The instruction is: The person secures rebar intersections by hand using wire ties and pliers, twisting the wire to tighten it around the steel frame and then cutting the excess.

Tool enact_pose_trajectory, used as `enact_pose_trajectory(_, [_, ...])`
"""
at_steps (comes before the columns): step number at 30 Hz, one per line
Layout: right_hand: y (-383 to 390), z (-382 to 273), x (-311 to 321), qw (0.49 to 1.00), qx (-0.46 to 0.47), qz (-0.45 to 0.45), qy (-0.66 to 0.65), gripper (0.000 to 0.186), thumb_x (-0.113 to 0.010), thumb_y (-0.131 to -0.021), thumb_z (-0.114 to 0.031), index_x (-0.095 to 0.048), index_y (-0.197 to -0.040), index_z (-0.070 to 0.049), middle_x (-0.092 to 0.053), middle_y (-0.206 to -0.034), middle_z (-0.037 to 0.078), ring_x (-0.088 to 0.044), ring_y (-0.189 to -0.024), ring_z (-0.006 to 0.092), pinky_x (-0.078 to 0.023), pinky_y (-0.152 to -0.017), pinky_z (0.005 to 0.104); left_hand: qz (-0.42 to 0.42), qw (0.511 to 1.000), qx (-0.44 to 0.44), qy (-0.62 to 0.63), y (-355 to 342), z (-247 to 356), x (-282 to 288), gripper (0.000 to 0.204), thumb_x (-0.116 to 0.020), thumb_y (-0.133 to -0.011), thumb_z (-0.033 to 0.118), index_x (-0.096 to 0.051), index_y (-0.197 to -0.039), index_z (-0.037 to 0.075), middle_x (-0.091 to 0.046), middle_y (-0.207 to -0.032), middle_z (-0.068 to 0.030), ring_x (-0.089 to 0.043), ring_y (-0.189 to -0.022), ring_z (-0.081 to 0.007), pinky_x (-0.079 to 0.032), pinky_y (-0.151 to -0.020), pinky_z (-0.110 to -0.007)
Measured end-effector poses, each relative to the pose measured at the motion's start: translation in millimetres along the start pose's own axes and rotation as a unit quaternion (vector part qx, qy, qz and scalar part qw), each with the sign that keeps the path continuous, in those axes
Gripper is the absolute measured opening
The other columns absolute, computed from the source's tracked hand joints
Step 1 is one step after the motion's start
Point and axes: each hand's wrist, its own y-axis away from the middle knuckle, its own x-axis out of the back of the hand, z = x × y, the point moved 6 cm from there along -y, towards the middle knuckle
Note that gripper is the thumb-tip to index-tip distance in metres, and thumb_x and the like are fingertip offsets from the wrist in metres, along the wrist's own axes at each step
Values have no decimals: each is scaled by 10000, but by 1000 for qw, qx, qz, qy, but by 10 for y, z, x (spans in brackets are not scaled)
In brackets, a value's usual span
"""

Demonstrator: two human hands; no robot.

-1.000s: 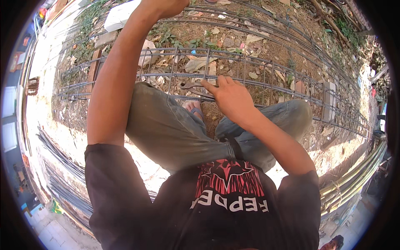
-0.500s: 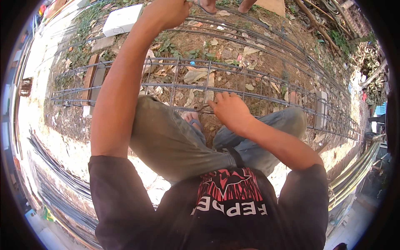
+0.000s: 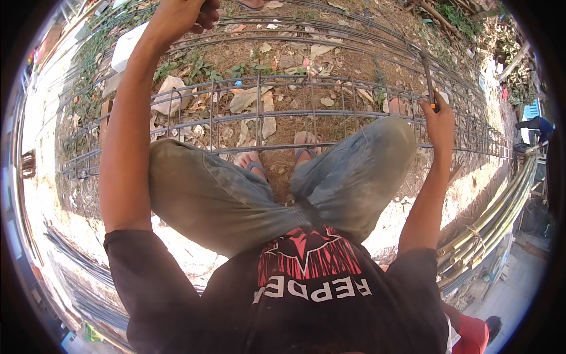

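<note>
A long cage of steel rebar [image 3: 230, 118], its bars joined by square stirrups, lies across the ground before my knees. My right hand [image 3: 439, 121] is raised over its right part, closed around a long dark hand tool [image 3: 427, 74] with a small orange patch near the grip. The tool points away from me; its exact kind is unclear. My left hand [image 3: 197, 15] is beyond the cage at the top edge, partly cut off, above loose rebar rods [image 3: 306, 40]. Its fingers are curled, and what they may hold is hidden.
A white block [image 3: 127, 47] lies beyond my left forearm. Bundled bamboo poles [image 3: 480, 239] are at the right and more steel rods [image 3: 88, 265] at the lower left. Part of a person's foot [image 3: 252, 3] shows at the top; a red sleeve [image 3: 471, 327] is behind me.
My right hand has moved from the near middle of the cage up and right, and the tool now shows plainly. My left hand has shifted left in the view, as has the whole scene.
</note>
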Motion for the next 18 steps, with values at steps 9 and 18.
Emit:
enact_pose_trajectory(9, [593, 976, -1451, 996, -91, 4, 9, 462, -761, -777, -276, -647, -1145, -21, -695, -950, 199, -670, -926, 381, -522, -788, 454, -46, 995, -42, -80, -36, 236, -338, 548, -455, -1019, 531, -626, -823, 48, -644, -709, -47, -610, -594, -116, -497, -562, -252])
enact_pose_trajectory(18, [777, 1850, -1342, 959, -234, 119, -106, 508, -766, -781, -258, -634, -1226, -50, -688, -971, 155, -673, -908, 339, -517, -785, 462, -254, 932, 132, -223, 223, -913, -806, 499, -447, -1040, 361, -705, -938, -54, -700, -775, -107, -651, -633, -158, -532, -591, -307])
